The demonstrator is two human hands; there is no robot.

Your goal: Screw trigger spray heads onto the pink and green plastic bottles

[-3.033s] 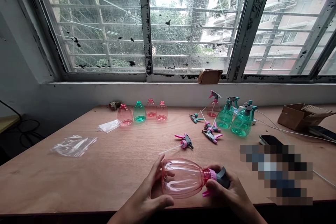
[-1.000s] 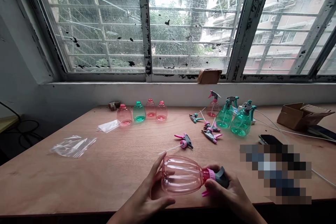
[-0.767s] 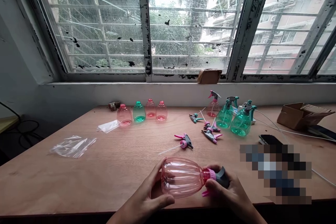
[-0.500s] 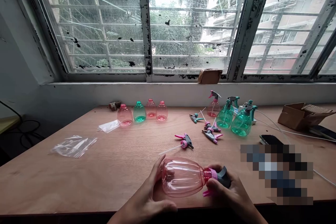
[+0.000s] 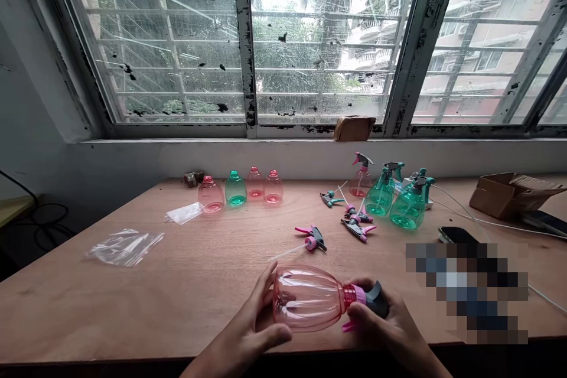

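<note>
A see-through pink spray bottle (image 5: 308, 298) lies sideways over the table's front edge, base to the left. My left hand (image 5: 250, 328) cups its base, fingers behind it and thumb along the lower side. My right hand (image 5: 392, 322) grips the dark grey and pink trigger spray head (image 5: 376, 300) at the neck; its pink collar sits against the bottle's threads. Part of the head is hidden by the fingers. Just beyond the bottle, a loose pink-and-grey spray head (image 5: 312, 240) lies with its tube pointing left.
Pink bottles (image 5: 211, 195) and a green bottle (image 5: 235, 190) without heads stand at the back left. Loose spray heads (image 5: 357, 227) lie near green spray bottles (image 5: 407, 208). Plastic bags (image 5: 127, 246) lie left; a phone (image 5: 457, 236), cable and cardboard box (image 5: 498, 198) are right.
My left thumb has shifted slightly left and up along the bottle's base. The bottle and my right hand stay almost in place.
</note>
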